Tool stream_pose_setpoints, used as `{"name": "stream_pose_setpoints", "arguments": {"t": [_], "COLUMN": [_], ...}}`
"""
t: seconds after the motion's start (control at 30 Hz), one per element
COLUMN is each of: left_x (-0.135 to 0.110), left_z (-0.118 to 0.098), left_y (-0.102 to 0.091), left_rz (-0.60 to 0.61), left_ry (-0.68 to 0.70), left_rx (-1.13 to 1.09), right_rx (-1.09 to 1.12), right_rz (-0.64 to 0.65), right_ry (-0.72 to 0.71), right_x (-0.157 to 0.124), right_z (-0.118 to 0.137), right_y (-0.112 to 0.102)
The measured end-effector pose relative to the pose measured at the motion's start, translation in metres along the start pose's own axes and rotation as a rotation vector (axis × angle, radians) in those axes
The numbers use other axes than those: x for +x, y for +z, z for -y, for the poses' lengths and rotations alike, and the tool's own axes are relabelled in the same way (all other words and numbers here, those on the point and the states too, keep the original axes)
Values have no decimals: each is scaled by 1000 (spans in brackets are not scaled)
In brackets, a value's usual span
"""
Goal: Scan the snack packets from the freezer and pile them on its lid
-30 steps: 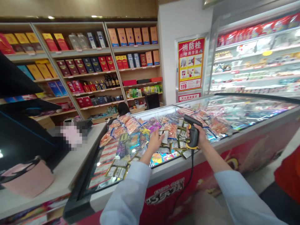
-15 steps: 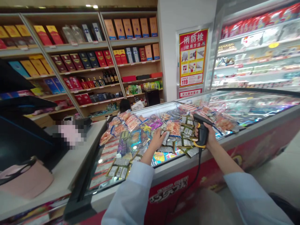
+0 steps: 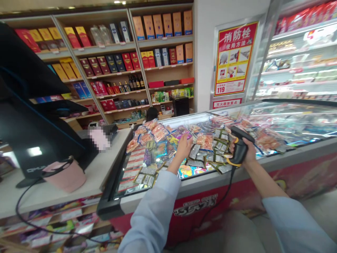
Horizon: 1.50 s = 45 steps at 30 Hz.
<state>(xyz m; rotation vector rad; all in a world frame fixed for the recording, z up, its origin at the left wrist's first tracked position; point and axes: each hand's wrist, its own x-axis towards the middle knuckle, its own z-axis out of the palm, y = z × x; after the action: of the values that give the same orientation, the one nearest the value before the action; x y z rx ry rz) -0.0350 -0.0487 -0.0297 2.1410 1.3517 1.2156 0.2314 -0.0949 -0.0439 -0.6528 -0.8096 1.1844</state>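
My right hand (image 3: 249, 149) grips a black and yellow barcode scanner (image 3: 239, 147), whose cord hangs down in front of the freezer. The scanner's head points left, over several small silver and green snack packets (image 3: 220, 144). My left hand (image 3: 183, 148) hovers with its fingers stretched out and holds nothing. Just right of it lies a silver packet (image 3: 195, 151); purple packets (image 3: 181, 132) lie behind its fingertips. Bags of orange-coloured snacks (image 3: 205, 141) lie between the hands, with more orange snack bags (image 3: 159, 131) heaped at the back left.
The packets rest on the glass top of a chest freezer (image 3: 200, 189). At left is a counter (image 3: 116, 140) with a black checkout terminal (image 3: 34, 130) and a pink basket-like container (image 3: 65, 175). Behind stand shelves of boxes (image 3: 167, 26). Part of a person's head (image 3: 152, 114) shows beyond the freezer.
The view has swung left. My left hand has let go of the silver packet, and its fingers have straightened. The scanner stays in my right hand.
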Motion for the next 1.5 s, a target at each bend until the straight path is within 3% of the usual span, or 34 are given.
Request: {"name": "stream_pose_setpoints", "arguments": {"t": [0.1, 0.2, 0.4, 0.53, 0.63, 0.8, 0.87, 1.07, 1.37, 1.5], "left_x": [8, 14, 2, -23, -42, -65, -70, -75, -80, -82], "left_z": [-9, -15, -4, 23, 50, 95, 110, 125, 117, 119], "left_y": [-24, -61, -155, -211, -237, -246, -243, -232, -224, -230], "left_rz": [-72, -167, -281, -103, 108, 578, 684, 718, 735, 749], "left_ry": [69, 125, 164, 61, -103, -365, -434, -364, -234, -297], "left_rx": [-12, 1, 45, 73, 80, -11, -36, 23, 207, 181], "right_rx": [-11, -3, 25, 28, 9, -24, -29, -33, 10, 20], "right_rz": [31, 88, 274, 371, 426, 532, 558, 547, 521, 507], "right_ry": [-38, -77, -78, 9, 145, 356, 420, 519, 601, 588], "right_x": [-5, -5, -4, -4, -1, 4, 6, 6, 4, 4], "right_z": [11, 21, 16, -8, -35, -95, -120, -172, -185, -191], "right_y": [10, 30, 107, 170, 211, 256, 264, 261, 258, 257]}}
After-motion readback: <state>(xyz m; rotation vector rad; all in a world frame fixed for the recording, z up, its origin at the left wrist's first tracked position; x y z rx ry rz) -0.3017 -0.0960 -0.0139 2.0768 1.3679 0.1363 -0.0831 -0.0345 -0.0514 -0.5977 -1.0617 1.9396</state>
